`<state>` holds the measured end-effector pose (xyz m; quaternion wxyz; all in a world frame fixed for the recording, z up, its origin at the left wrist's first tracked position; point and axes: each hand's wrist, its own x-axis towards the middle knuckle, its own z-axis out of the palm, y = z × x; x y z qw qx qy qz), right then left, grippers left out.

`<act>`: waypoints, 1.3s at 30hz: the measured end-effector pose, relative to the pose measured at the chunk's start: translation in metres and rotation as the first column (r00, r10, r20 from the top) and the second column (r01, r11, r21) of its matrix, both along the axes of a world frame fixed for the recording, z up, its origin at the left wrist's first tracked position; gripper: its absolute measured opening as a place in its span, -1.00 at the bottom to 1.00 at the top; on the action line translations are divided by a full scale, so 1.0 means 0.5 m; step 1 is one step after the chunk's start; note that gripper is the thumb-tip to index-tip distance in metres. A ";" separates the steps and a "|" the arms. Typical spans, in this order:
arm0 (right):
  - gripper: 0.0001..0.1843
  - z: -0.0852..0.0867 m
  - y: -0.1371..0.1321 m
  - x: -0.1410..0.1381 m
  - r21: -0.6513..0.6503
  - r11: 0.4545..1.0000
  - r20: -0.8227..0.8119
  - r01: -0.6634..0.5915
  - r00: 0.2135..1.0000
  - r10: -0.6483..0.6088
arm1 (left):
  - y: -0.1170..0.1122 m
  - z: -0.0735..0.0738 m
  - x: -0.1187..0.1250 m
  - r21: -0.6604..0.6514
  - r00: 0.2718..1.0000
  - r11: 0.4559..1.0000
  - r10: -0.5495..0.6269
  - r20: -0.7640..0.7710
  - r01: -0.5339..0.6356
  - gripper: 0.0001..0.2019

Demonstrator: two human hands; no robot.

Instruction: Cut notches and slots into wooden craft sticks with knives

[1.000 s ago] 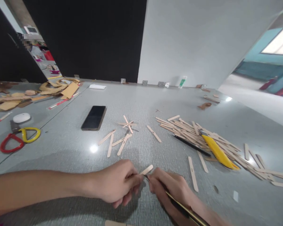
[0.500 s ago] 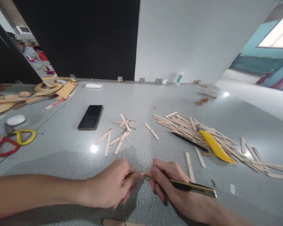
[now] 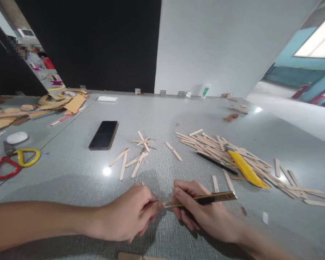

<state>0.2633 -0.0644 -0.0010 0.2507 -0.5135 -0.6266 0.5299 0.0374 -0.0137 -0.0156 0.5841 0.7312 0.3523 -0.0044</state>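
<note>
My left hand (image 3: 130, 213) is closed in a pinch on a wooden popsicle stick, mostly hidden by the fingers. My right hand (image 3: 200, 215) grips a slim craft knife (image 3: 222, 196), its handle slanting up to the right. The knife's blade points left and meets the stick at my left fingertips. Beyond the hands lie several loose popsicle sticks (image 3: 122, 167), some with slots cut in them, and a star-shaped piece of crossed sticks (image 3: 143, 141). Two stick pieces (image 3: 130, 256) show at the bottom edge.
A pile of popsicle sticks (image 3: 211, 146) spreads to the right, with a black pen (image 3: 216, 162) and a yellow cutter (image 3: 246, 169) on it. Left are a phone (image 3: 104, 135), red-and-yellow-handled scissors (image 3: 7, 168), a white mouse (image 3: 17, 137) and cardboard scraps (image 3: 74, 104). A panel wall (image 3: 206, 43) stands behind.
The craft knife's rear end has swung upward and a little left as my right hand turned. My left hand stays nearly in place, still pinching the stick.
</note>
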 end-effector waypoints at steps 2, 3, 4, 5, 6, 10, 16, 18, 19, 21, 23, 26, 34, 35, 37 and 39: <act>-0.41 0.002 0.000 0.000 -0.002 1.000 -0.008 -0.002 1.000 0.002 | 0.000 0.000 0.000 -0.009 1.000 1.000 0.001 0.004 -0.001 -0.53; -0.41 0.003 0.000 0.000 -0.002 1.000 -0.009 -0.004 1.000 0.004 | 0.001 0.000 -0.001 -0.015 1.000 1.000 0.002 0.007 -0.002 -0.54; -0.41 0.004 0.000 0.001 -0.003 1.000 -0.006 -0.008 1.000 0.008 | 0.001 0.000 -0.001 -0.016 1.000 1.000 0.003 0.009 -0.003 -0.54; -0.41 0.005 0.000 0.002 -0.003 1.000 -0.002 -0.011 1.000 0.011 | 0.001 0.000 0.000 -0.015 1.000 1.000 0.002 0.011 -0.002 -0.55; -0.40 0.005 0.000 0.002 -0.002 1.000 0.004 -0.013 1.000 0.013 | 0.001 0.001 0.000 -0.012 1.000 1.000 -0.001 0.012 0.001 -0.54; -0.39 0.004 0.001 0.006 -0.002 1.000 0.038 -0.019 0.999 0.019 | 0.000 0.001 0.001 -0.008 1.000 1.000 -0.006 0.012 0.006 -0.56; -0.44 0.007 -0.020 -0.011 0.049 0.999 0.143 0.009 0.990 -0.016 | -0.005 0.003 0.002 0.032 1.000 0.999 0.010 0.005 -0.010 -0.52; -0.45 0.002 -0.034 -0.026 0.137 0.990 0.210 0.032 0.976 -0.061 | -0.007 0.003 0.002 0.036 0.999 0.999 0.031 0.008 -0.031 -0.48; -0.46 -0.002 -0.040 -0.032 0.172 0.985 0.227 0.031 0.971 -0.071 | -0.007 0.003 0.003 0.040 0.999 0.998 0.040 0.011 -0.040 -0.47; -0.45 -0.009 -0.047 -0.038 0.206 0.978 0.228 0.026 0.971 -0.074 | -0.008 0.004 0.003 0.057 0.999 0.997 0.044 0.018 -0.045 -0.45; -0.45 -0.015 -0.045 -0.034 0.136 0.989 0.161 0.052 0.984 -0.074 | -0.009 0.005 0.002 0.070 0.999 0.997 0.035 0.024 -0.036 -0.46; -0.44 -0.016 -0.032 -0.020 -0.051 0.995 -0.005 0.087 0.996 -0.088 | -0.009 0.007 0.000 0.058 1.000 0.998 0.017 0.026 -0.018 -0.48; -0.41 -0.019 -0.025 -0.010 -0.164 0.984 -0.136 0.063 0.987 -0.086 | 0.002 0.001 -0.004 0.014 1.000 1.000 0.004 0.004 -0.004 -0.47; -0.42 -0.022 -0.027 -0.011 -0.161 0.983 -0.159 0.088 0.981 -0.114 | 0.004 0.000 -0.004 -0.006 1.000 1.000 0.003 0.003 -0.003 -0.48; -0.44 -0.029 -0.032 -0.014 -0.117 0.981 -0.176 0.154 0.969 -0.173 | 0.007 0.001 -0.005 -0.045 1.000 0.999 0.007 0.004 -0.007 -0.49; -0.45 -0.035 -0.035 -0.017 -0.032 0.979 -0.157 0.201 0.966 -0.204 | 0.010 0.004 -0.004 -0.077 1.000 0.997 0.013 0.002 -0.013 -0.50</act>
